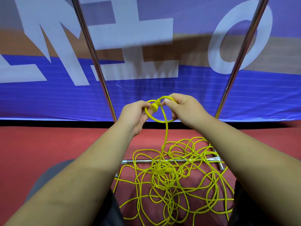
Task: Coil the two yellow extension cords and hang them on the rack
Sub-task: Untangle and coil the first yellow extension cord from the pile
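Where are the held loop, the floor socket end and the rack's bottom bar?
held loop [161, 121]: head view, bottom of its curve.
socket end [159, 170]: head view, middle of its yellow body.
rack's bottom bar [138, 161]: head view, bare left stretch.

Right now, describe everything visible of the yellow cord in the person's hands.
The yellow cord is thin, with a glossy plastic-looking jacket. Its upper end forms one small loop, pinched between the left hand and right hand, with a yellow plug at the fingertips. One strand hangs down into a loose tangled pile on the red carpet, draped over the rack's base bar. A socket block lies in the pile.
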`<state>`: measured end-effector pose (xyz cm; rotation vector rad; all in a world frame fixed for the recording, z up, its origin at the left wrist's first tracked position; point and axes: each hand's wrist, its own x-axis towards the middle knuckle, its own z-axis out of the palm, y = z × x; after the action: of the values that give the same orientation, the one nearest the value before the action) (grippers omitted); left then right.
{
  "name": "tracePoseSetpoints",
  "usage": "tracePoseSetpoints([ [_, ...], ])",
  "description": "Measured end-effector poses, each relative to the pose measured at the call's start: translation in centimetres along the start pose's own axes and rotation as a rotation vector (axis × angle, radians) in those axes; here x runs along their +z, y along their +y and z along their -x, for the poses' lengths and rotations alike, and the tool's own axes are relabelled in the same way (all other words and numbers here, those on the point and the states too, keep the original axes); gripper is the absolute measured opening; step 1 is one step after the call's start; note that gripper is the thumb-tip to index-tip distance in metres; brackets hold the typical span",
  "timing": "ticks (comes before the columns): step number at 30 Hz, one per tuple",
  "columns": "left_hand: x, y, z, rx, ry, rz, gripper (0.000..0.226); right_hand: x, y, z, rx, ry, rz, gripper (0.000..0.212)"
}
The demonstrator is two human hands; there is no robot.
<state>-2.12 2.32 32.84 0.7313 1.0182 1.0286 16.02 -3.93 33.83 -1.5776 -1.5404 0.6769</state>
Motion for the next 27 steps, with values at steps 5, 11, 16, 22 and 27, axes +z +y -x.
tracePoseSetpoints([
  [5, -1.2, 0.1, -1.2, -0.046, 0.124, -0.134, 0.011, -0.3, 0.8, -0.8, 0.085, 0.112, 0.048, 0.038],
  [11, -2.1, 1.5, -1.0, 0.165, -0.093, -0.331, 0.017, -1.6, 2.4, -0.8, 0.199, -0.191, -0.151, 0.024],
  [16, -2.7, 2.9, -1.2, 0.213, -0.26, -0.217, 0.018, -2.5, 2.3, -0.8, 0.324, -0.235, -0.536, 0.056],
  [22, -2.2, 3.0, -0.3, 0.076, -0.367, -0.173, 0.014, -1.5, 2.4, -1.3, 0.271, -0.114, -0.678, 0.027],
  [27, -1.8, 1.8, -0.8, -0.099, -0.141, -0.214, 0.019, 0.2, 2.5, -1.6, 0.353, 0.007, -0.6, 0.031],
])
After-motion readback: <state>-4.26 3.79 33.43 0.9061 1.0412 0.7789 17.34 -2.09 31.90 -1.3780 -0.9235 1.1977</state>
